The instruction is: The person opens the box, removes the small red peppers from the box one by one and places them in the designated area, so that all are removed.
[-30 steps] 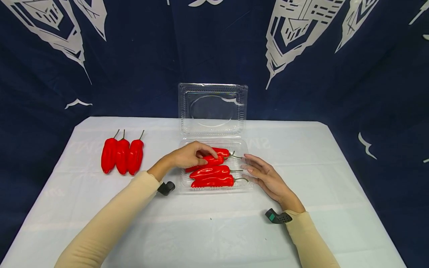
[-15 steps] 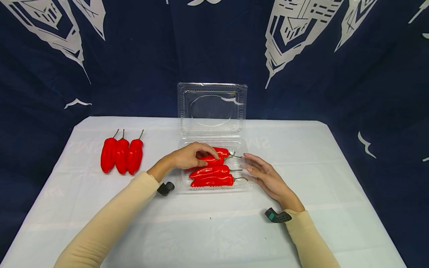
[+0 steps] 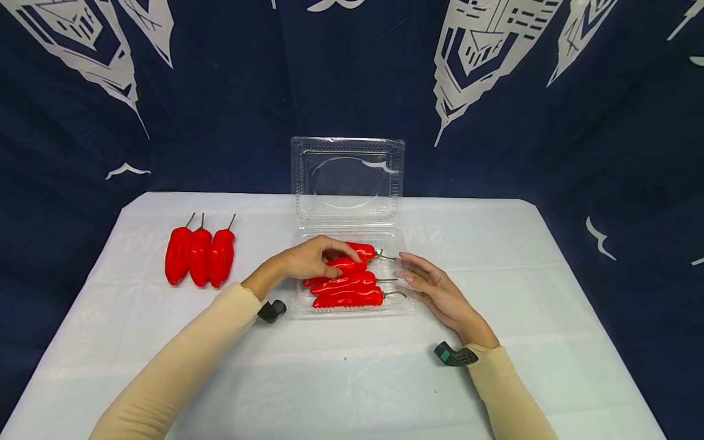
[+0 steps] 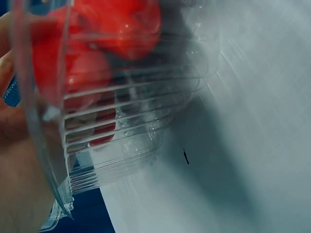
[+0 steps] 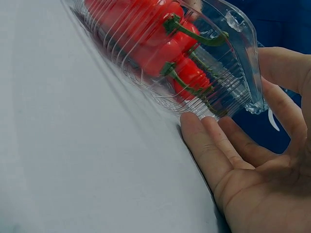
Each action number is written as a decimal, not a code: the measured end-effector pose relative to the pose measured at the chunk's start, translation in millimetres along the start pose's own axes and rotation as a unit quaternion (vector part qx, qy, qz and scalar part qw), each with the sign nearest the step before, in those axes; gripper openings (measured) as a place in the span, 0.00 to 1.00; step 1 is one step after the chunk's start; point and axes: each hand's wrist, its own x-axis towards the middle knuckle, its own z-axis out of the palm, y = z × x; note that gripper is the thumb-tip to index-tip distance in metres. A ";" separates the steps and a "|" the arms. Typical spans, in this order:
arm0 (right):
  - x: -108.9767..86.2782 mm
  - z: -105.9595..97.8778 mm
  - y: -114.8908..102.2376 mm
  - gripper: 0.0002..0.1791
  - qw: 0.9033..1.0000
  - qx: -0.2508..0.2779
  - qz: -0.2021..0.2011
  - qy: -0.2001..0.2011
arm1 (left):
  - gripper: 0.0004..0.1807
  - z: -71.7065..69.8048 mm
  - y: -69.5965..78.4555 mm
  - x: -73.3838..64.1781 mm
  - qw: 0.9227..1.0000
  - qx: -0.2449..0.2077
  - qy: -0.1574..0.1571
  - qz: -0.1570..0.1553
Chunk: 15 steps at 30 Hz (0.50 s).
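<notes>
Four glossy red chili peppers (image 3: pixel 349 298) in the open base of a clear plastic clamshell box (image 3: pixel 357 313), in the head view, on a white-covered counter (image 3: pixel 330 379). Above the base, the left hand (image 3: pixel 305 256), with thumb and fingers pinching the second pepper from the back (image 3: pixel 348 265). At the box's right side, the right hand (image 3: pixel 437 290), with fingers nearly straight and slightly spread. At the back, hinged up and open, the lid (image 3: pixel 348 180). Off to the left, well apart from the box, a side-by-side trio of red chili peppers (image 3: pixel 200 256). Behind the counter, a navy cloth (image 3: pixel 352 79) with white print. In judgement, seemingly past halfway: four peppers inside, three outside, lid not yet down.

In the left wrist view, the box's ribbed wall up close, blurred red peppers within, and part of the left hand at the left edge; impossible to tell the pinch from here. On the counter, a dark speck (image 4: pixel 185 156).

In the right wrist view, peppers with curved green stems (image 5: pixel 209 40) behind clear ribs, and the right hand's fingertips at the wall, apparently touching.
</notes>
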 end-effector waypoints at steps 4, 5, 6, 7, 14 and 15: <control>0.3 0.2 0.4 0.33 1.000 0.004 0.000 0.000 | 0.22 0.0 -0.6 -0.8 1.000 -0.004 0.002 0.009; 0.3 0.1 0.6 0.33 1.000 0.005 -0.001 0.000 | 0.22 0.0 -0.9 -0.7 1.000 -0.006 0.003 0.009; 0.4 -0.2 0.9 0.33 1.000 0.004 -0.002 -0.001 | 0.22 0.2 -1.1 -0.6 1.000 -0.009 0.004 0.009; 0.5 -0.5 1.2 0.33 1.000 0.003 -0.003 -0.002 | 0.23 0.4 -1.2 -0.6 1.000 -0.010 0.005 0.008; 1.5 -2.6 3.7 0.32 1.000 -0.001 -0.009 -0.006 | 0.24 3.3 -1.0 -0.4 1.000 -0.009 0.013 -0.004; 1.5 -2.6 3.8 0.32 1.000 -0.002 -0.010 -0.007 | 0.24 3.8 -1.0 -0.6 1.000 -0.008 0.014 -0.003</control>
